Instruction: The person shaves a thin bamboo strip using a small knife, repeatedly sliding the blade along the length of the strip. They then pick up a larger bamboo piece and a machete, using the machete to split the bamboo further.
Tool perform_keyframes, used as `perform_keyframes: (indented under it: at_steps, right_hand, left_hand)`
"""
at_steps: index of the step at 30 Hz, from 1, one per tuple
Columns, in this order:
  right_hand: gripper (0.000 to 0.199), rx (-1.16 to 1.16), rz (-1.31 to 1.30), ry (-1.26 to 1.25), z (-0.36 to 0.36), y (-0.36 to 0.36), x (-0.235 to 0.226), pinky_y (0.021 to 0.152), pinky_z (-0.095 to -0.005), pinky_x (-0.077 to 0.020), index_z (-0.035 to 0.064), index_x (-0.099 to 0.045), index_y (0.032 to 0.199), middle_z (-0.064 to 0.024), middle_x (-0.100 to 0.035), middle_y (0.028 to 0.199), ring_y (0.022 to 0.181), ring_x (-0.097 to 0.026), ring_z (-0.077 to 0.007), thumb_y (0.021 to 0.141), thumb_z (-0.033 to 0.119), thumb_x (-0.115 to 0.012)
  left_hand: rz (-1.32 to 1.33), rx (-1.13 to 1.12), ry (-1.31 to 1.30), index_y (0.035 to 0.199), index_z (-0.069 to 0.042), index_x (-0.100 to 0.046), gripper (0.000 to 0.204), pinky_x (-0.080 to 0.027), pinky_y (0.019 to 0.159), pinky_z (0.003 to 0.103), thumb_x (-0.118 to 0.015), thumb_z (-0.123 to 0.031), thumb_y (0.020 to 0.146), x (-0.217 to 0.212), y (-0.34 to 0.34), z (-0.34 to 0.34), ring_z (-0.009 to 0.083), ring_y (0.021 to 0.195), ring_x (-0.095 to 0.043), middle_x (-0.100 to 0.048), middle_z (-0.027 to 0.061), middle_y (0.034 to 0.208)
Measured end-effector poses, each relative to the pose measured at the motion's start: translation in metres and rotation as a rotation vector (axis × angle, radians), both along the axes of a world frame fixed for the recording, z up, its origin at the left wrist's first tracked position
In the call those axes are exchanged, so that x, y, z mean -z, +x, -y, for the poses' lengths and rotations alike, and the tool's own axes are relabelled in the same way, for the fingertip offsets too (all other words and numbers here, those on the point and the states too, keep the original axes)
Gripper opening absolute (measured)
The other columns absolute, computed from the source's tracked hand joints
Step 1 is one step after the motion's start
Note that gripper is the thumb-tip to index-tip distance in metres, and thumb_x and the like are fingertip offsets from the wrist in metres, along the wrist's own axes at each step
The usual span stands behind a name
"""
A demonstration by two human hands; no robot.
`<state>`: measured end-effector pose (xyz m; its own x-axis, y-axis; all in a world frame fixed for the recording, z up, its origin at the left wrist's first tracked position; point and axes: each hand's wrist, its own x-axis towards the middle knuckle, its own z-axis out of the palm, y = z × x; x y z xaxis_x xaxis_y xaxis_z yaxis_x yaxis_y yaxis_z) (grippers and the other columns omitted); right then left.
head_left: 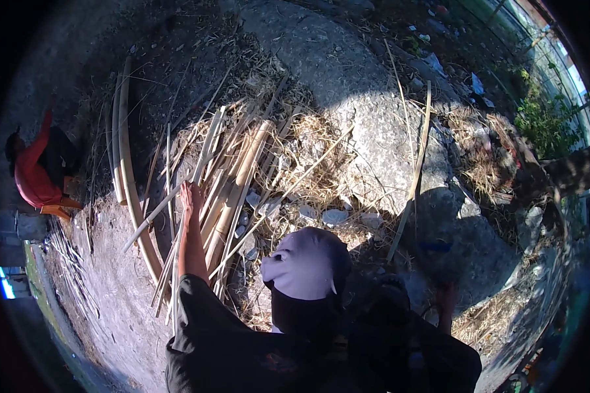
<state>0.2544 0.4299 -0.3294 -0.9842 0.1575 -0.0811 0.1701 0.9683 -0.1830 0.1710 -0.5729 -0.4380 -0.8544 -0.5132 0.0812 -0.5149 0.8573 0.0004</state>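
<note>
1. Head view, risks: our left hand [190,200] reaches into the pile of split bamboo strips [226,180], fingers stretched out flat over the slats, a wide grip holding nothing that we can make out. We judge that the raw cut edges could splinter or slice the palm if we drag along them, and pulling one strip may shift the loose stack.
2. Our right hand [447,298] sits low in deep shadow near the long thin cane [414,173]; we cannot tell whether its grip is closed.
3. Materials: the strips are pale, stiff, long and narrow; two curved slats [126,164] bow along the pile's left. Dry straw [311,154] is wispy; the rock [367,105] beneath is grey and rough.
4. A person in red [36,173] crouches well apart at the left.
</note>
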Motion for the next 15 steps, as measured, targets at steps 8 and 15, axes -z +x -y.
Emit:
perform_keyframes:
  at_steps: [8,15]
  right_hand:
    - [0.029,0.005,0.01,-0.008,-0.011,-0.001,0.006,0.086,-0.0568,-0.0513,0.0072,-0.065,0.113,-0.021,-0.065,0.106,0.102,-0.063,-0.0467,0.084,0.011,-0.062]
    - [0.042,0.059,0.21,0.004,-0.003,0.001,0.004,0.092,-0.0565,-0.0511,0.0085,-0.064,0.123,-0.0226,-0.065,0.115,0.108,-0.062,-0.047,0.081,0.015,-0.065]
  left_hand:
    - [-0.229,-0.047,0.049,0.125,-0.008,-0.057,0.052,-0.051,0.09,0.054,-0.081,-0.017,0.079,-0.022,-0.001,-0.002,0.0425,0.106,-0.061,-0.061,0.0242,0.111]
    - [0.379,-0.515,0.774,0.112,-0.009,-0.075,0.044,-0.058,0.087,0.042,-0.069,-0.049,0.094,-0.023,0.017,0.004,0.0306,0.093,-0.075,-0.073,0.0189,0.074]
